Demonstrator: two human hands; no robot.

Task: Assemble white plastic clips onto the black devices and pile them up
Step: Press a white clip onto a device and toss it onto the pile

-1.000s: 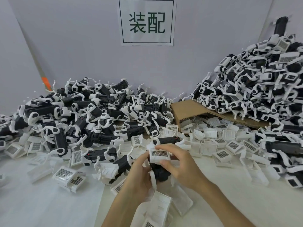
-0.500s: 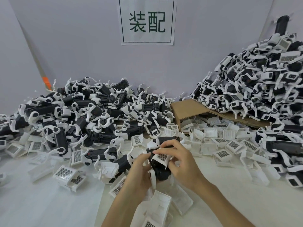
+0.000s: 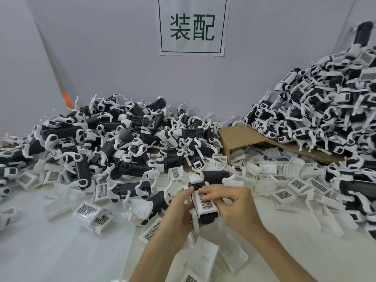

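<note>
White paper sign (image 3: 192,26) on grey wall (image 3: 112,58): green framed characters "装配". Other labels illegible.

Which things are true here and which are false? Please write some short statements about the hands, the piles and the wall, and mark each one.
1. The left hand and the right hand both hold one black device that carries a white clip. True.
2. The taller pile of devices stands on the left. False: the right pile rises higher than the left pile.
3. A paper sign with dark characters hangs on the wall. True.
4. The cardboard sheet lies under the left pile. False: it lies under the edge of the right pile.
5. Loose white clips lie on the table right of the hands. True.
</note>
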